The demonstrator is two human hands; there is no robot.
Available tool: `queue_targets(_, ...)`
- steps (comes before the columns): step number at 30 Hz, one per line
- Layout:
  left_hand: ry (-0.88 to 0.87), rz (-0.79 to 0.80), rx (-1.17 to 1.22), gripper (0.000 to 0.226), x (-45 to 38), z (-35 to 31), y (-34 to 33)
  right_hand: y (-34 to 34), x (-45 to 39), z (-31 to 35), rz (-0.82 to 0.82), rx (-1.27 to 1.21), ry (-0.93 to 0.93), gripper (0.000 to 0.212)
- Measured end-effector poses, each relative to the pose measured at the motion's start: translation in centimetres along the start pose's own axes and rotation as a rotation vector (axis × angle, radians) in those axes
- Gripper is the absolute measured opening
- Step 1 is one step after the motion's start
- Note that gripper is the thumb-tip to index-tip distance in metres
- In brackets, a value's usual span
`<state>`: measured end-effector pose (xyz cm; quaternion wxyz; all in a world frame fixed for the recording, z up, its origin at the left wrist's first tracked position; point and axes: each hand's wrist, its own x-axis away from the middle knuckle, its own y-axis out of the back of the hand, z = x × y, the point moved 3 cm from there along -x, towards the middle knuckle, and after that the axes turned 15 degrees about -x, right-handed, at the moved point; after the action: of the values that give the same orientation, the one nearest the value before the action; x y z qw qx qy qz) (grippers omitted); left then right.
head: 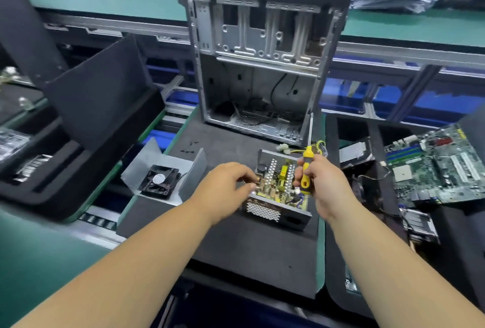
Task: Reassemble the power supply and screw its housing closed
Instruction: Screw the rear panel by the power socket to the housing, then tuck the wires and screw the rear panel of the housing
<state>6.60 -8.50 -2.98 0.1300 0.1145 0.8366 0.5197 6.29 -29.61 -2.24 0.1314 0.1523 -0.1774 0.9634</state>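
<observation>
Now open power supply [278, 191] between both hands' fingers [246, 179].

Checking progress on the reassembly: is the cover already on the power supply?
No: the power supply lies open with its circuit board showing, and the cover with the fan sits apart to its left.

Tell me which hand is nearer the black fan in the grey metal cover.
Left. The left hand is just right of the black fan, at the open power supply's left edge; the right hand grips the yellow screwdriver beyond it.
</observation>
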Motion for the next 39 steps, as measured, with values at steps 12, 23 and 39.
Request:
queue_targets(12,0.339,-0.161,-0.118,0.019,2.5,13.1,8.9,-9.4,-1.0,-1.5,0.140,0.069,0.069,0.015)
queue_targets(23,-0.029,0.306,-0.779,0.089,0.9,20.8,8.1,-15.6,-2.1,-3.1,0.095,0.165,0.039,0.015)
queue_targets(39,-0.067,0.455,-0.934,0.078,0.0,21.7,5.9,-17.4,-2.2,-4.1,0.080,0.242,0.028,0.013)
